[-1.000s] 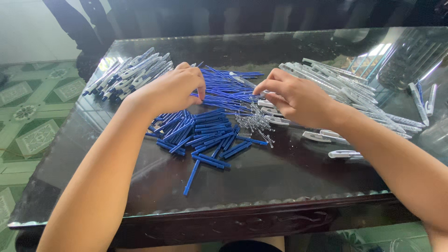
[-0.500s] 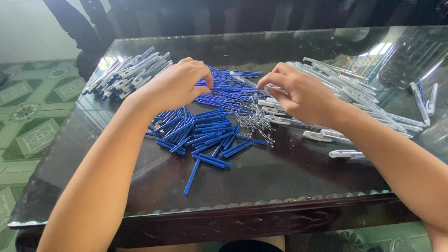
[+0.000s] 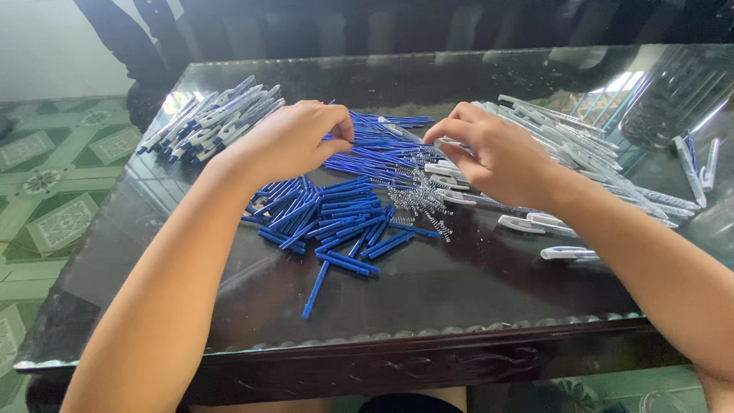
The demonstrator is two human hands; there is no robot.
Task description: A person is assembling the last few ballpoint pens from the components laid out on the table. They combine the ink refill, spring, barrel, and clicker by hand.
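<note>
Many blue pen parts (image 3: 336, 218) lie heaped mid-table, small metal springs (image 3: 420, 200) just beside them. Left hand (image 3: 294, 141) hovers over the heap, grip pinched shut, contents hidden; right hand (image 3: 497, 153) pinches a white pen barrel (image 3: 451, 144). Assembled pens (image 3: 210, 122) lie on the glass table (image 3: 459, 283), far left.

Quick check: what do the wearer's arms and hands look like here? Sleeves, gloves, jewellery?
Both forearms are bare to the frame edge, with no sleeves in view. The left hand and right hand wear no gloves. No watch, ring or bracelet shows, and no markings are visible.
</note>
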